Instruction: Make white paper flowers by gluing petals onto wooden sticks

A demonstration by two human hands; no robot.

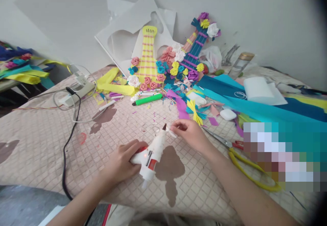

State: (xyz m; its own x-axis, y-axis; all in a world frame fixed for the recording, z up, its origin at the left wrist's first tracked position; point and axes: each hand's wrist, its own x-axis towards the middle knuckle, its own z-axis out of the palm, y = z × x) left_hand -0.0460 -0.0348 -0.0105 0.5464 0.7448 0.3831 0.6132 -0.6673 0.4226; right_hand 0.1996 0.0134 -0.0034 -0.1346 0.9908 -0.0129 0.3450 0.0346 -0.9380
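Both hands are holding something. The left hand (124, 159) is bending its fingers round a white glue gun's (157, 146) handle; the right hand (189, 131) is pinching a small white strip (172, 134) beside the nozzle. Yellow-handled scissors (231, 151) are lying right of those fingers, a green marker (149, 99) beyond.

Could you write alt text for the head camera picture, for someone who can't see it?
A person's left hand grips a white glue gun, its dark nozzle close to a small white piece at the right hand. Behind, a yellow guitar shape and a tilted blue one, trimmed with crafted flowers, rise from the cluttered tablecloth.
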